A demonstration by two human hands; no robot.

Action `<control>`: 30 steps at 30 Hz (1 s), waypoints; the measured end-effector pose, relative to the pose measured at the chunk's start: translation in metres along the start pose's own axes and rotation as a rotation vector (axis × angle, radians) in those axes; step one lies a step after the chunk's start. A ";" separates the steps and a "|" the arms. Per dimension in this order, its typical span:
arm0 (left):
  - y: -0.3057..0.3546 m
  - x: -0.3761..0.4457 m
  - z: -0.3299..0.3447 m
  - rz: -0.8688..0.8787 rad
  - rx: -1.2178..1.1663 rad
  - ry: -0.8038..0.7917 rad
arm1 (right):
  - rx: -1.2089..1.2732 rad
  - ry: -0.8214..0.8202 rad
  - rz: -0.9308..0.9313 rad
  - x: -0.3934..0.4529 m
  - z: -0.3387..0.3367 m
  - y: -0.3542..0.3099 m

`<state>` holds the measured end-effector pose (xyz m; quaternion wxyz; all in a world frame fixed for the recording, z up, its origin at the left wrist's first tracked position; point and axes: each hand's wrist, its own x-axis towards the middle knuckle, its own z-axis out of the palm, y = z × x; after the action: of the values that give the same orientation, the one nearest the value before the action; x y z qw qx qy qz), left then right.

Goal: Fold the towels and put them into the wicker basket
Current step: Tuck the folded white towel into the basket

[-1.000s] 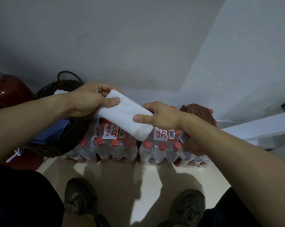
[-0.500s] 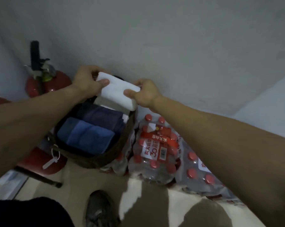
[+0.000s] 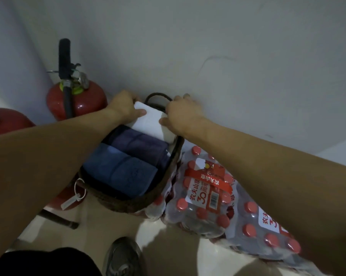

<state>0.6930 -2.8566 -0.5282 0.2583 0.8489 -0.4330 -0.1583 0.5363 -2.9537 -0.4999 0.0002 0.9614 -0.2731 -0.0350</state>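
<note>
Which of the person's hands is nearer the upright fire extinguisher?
Left. The left hand grips the white towel beside the fire extinguisher; the right hand holds the towel's far end.

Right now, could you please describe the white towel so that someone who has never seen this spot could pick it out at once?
Find the red fire extinguisher by the wall; just to its right sits a dark wicker basket beside shrink-wrapped water bottles. At the basket's far end, held between both hands, lies the folded white towel. It is the only white one; its neighbours, the purple towel and the blue towel, are dark.
</note>
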 end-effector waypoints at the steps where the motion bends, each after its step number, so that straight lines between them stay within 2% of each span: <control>1: 0.003 -0.001 0.000 -0.005 0.034 -0.010 | -0.002 0.012 -0.048 -0.001 0.001 0.000; 3: 0.007 -0.003 0.001 -0.009 0.091 -0.012 | 0.113 -0.045 -0.149 -0.003 0.000 0.002; 5: 0.010 -0.008 0.002 0.028 0.116 0.066 | 0.185 -0.141 -0.187 -0.007 0.000 0.004; 8: 0.014 -0.018 0.006 0.142 0.193 0.209 | 0.102 -0.199 -0.200 -0.011 0.006 0.006; 10: 0.014 -0.020 0.011 0.163 0.185 0.128 | 0.066 -0.196 -0.207 -0.009 0.007 0.006; 13: 0.007 -0.021 0.011 0.079 0.136 0.008 | 0.109 -0.221 -0.201 -0.004 0.002 0.007; 18: 0.004 -0.022 0.015 0.037 0.140 -0.009 | 0.055 -0.285 -0.230 -0.002 -0.005 0.000; 21: 0.005 -0.022 0.018 0.057 0.193 -0.015 | 0.114 -0.141 -0.226 -0.003 -0.006 0.000; 23: 0.003 -0.023 0.015 0.127 0.243 0.080 | 0.187 -0.120 -0.194 -0.005 -0.002 0.002; 25: 0.001 -0.027 0.012 0.272 0.258 0.126 | 0.235 -0.163 -0.162 -0.007 0.004 0.005; 27: -0.001 -0.031 0.012 0.353 0.228 0.055 | 0.251 -0.172 -0.154 -0.006 0.009 0.005; 30: -0.009 -0.034 0.010 0.272 0.178 0.024 | 0.232 -0.155 -0.179 -0.007 0.014 0.007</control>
<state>0.6741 -2.8278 -0.5400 0.2062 0.8038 -0.5533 -0.0724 0.5261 -2.9559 -0.5134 -0.1351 0.9698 -0.1876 -0.0772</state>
